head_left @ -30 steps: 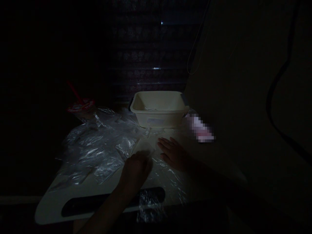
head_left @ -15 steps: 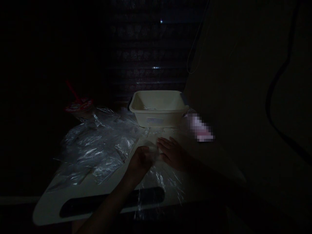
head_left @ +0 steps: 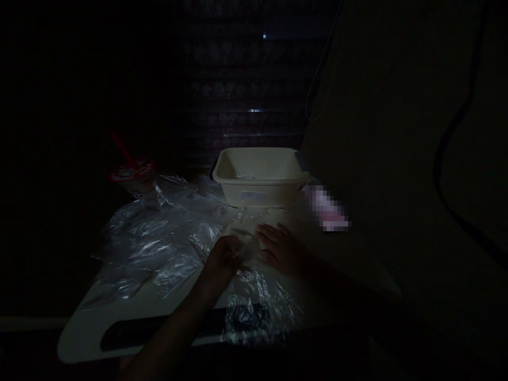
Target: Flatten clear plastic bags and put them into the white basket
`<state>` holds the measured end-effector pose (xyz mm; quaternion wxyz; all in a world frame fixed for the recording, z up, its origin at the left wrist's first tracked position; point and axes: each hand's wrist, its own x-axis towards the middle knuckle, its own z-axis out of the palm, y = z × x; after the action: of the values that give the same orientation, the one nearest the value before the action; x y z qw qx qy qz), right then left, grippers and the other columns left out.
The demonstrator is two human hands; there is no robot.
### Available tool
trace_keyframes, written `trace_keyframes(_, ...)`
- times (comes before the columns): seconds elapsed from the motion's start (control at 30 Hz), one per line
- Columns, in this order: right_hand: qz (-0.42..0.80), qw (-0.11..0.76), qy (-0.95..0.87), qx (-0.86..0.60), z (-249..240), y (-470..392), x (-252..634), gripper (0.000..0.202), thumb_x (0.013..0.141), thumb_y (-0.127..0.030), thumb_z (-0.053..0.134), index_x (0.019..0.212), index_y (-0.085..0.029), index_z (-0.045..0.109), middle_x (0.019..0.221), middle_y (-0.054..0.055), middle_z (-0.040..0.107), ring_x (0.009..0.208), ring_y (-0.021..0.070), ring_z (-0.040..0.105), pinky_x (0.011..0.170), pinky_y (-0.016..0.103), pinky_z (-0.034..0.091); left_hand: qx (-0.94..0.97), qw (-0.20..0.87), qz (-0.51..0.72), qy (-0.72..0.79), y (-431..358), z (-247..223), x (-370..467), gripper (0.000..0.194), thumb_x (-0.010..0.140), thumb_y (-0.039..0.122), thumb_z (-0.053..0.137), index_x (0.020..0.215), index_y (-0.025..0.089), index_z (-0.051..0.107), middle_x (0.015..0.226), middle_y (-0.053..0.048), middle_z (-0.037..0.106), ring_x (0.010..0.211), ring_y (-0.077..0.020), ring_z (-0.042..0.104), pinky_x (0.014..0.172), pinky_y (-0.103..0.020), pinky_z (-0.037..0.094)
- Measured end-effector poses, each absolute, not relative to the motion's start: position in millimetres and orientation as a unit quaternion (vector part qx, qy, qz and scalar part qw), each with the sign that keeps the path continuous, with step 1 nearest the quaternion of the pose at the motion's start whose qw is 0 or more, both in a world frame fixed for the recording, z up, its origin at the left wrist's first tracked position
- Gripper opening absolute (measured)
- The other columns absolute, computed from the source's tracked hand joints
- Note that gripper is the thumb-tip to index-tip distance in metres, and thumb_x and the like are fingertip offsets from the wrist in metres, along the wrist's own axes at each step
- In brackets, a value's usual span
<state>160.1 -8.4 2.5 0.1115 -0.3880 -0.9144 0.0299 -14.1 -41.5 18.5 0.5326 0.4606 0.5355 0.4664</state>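
Your left hand [head_left: 224, 259] is curled, thumb and fingers pinched on a piece of clear plastic film [head_left: 260, 296]; the gloom hides exactly how the fingertips meet it. Your right hand [head_left: 281, 251] grips nothing: it lies palm down just beside the left, fingers stretched out towards it, resting at the film's edge. You have the film between and in front of both hands, crinkled and shiny, spreading down towards you and over the near edge of the worktop [head_left: 89, 330].

Under your left forearm, a long dark slot [head_left: 133, 332] runs along that near edge, and the film covers its right end. To the left of your left hand, a broad heap of clear plastic [head_left: 159, 243] sprawls across the worktop, rumpled and glinting; you cannot make out its separate pieces.

Straight ahead, beyond your hands and well apart from them, a cream bin [head_left: 262, 193] stands upright with a pale label [head_left: 254, 196] on its front, and a little shiny plastic [head_left: 244, 176] shows inside it. To the right of the bin, you have a pinkish-white item [head_left: 327, 211], pixelated past recognition. Behind the heap, at the far left, stands a cup [head_left: 137, 186] with a red patterned lid and a red straw [head_left: 124, 151] leaning left. Slatted blinds [head_left: 222, 90] hang in the dark background.
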Motion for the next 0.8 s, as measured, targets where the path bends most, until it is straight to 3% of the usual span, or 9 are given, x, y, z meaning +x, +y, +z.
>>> trace_keyframes(0.13, 0.030, 0.112, -0.915, -0.387, 3.3, -8.8, 159.9, 0.043, 0.080, -0.028, 0.033, 0.120, -0.012, 0.035, 0.126, 0.010, 0.034, 0.115, 0.0205, 0.027, 0.094, 0.042, 0.017, 0.452, 0.537, 0.481, 0.525, -36.1, 8.5, -14.1, 0.025, 0.051, 0.016, 0.056, 0.070, 0.019, 0.039, 0.073, 0.004, 0.049, 0.056, -0.0095, 0.050, 0.044, -0.021, 0.041)
trace_keyframes(0.37, 0.026, 0.113, -0.915, -0.385, 1.9, -8.1, 161.1, 0.043, 0.080, -0.028, 0.032, 0.119, -0.013, 0.035, 0.126, 0.010, 0.034, 0.116, 0.0196, 0.027, 0.094, 0.043, 0.018, 0.496, 0.501, 0.475, 0.527, -32.6, 13.3, -30.0, 0.022, 0.048, 0.009, 0.057, 0.068, 0.017, 0.049, 0.065, 0.004, 0.051, 0.063, -0.0096, 0.050, 0.060, -0.022, 0.041)
trace_keyframes(0.63, 0.026, 0.112, -0.915, -0.387, 1.1, -7.9, 160.9, 0.043, 0.079, -0.028, 0.034, 0.119, -0.012, 0.036, 0.127, 0.010, 0.033, 0.116, 0.0195, 0.027, 0.094, 0.042, 0.018, 0.552, 0.464, 0.451, 0.526, -22.8, 6.8, -54.5, 0.016, 0.052, 0.018, 0.057, 0.066, 0.017, 0.050, 0.065, 0.000, 0.056, 0.061, -0.0130, 0.054, 0.060, -0.027, 0.044)
trace_keyframes(0.8, 0.021, 0.103, -0.915, -0.389, 2.7, -8.9, 160.3, 0.043, 0.080, -0.029, 0.031, 0.119, -0.011, 0.036, 0.127, 0.010, 0.033, 0.116, 0.0197, 0.027, 0.094, 0.041, 0.018, 0.614, 0.390, 0.418, 0.543, -25.8, 3.9, -60.0, 0.013, 0.061, 0.023, 0.051, 0.072, 0.019, 0.055, 0.071, -0.003, 0.060, 0.068, -0.0167, 0.056, 0.068, -0.034, 0.043)
